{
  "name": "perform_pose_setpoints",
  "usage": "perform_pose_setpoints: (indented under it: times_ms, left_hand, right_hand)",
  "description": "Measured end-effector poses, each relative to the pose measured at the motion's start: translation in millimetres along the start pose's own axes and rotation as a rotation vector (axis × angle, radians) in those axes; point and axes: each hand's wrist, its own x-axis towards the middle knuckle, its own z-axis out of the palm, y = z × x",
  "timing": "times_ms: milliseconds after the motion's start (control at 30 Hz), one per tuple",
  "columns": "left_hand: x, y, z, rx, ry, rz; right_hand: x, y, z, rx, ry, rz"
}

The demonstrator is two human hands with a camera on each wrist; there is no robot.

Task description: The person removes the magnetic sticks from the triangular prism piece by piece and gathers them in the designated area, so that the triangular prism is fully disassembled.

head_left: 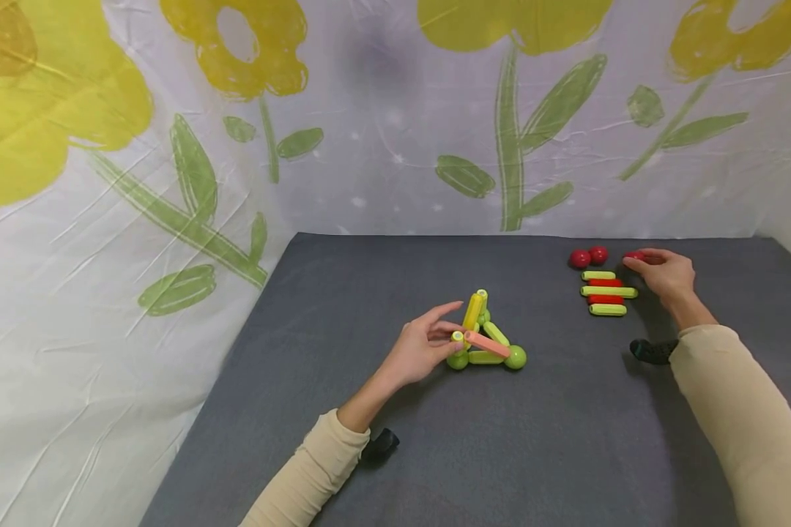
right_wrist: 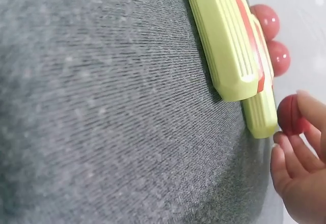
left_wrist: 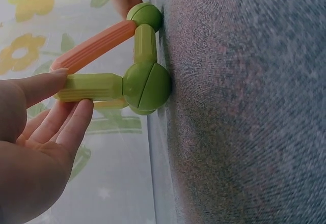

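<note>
My left hand [head_left: 418, 353] pinches an upright yellow-green rod [left_wrist: 91, 86] between thumb and fingers. The rod stands in a green ball [left_wrist: 147, 86] at one corner of a small triangular frame of rods and balls. A salmon-pink rod [head_left: 488, 343] slants up from another green ball [head_left: 515, 357], and a yellow rod [head_left: 472, 312] leans at the back. At the far right, my right hand [head_left: 669, 277] pinches a red ball [right_wrist: 290, 114], which has a groove round it. Two more red balls [head_left: 589, 256] lie to its left.
Yellow-green rods [head_left: 608, 291] and red rods [head_left: 605, 299] lie in an alternating row in front of the red balls. The dark grey tabletop [head_left: 540, 454] meets a flower-printed cloth [head_left: 382, 168] at its back edge. Each wrist carries a black camera strap.
</note>
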Motion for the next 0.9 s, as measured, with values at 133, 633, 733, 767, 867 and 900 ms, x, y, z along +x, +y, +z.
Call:
perform_pose_setpoints:
  times_ms: [133, 633, 733, 767, 867, 900]
  left_hand:
    - [-0.4, -0.3, -0.4, -0.008, 0.006, -0.003]
    - [0.1, -2.6, 0.9, -0.030, -0.028, 0.031]
    - [0.4, -2.3, 0.2, -0.029, -0.026, 0.034]
    - [0.4, -2.0, -0.1, -0.030, -0.023, 0.033]
    - [-0.3, -2.0, -1.1, -0.033, -0.014, 0.032]
    - [-0.1, -1.8, -1.2, -0.037, -0.013, 0.032]
  right_hand:
    - [5.7, 1.1, 3.4, -0.053, -0.023, -0.034]
    - [5.4, -4.4, 12.3, -0.019, -0.028, 0.038]
    - [6.8, -5.5, 12.9, -0.004, -0.036, 0.046]
    - [7.9, -5.8, 13.5, 0.005, -0.037, 0.047]
    - [11.3, -6.7, 15.9, 0.025, -0.036, 0.047]
    - [12.3, -6.6, 16.1, 0.027, -0.035, 0.048]
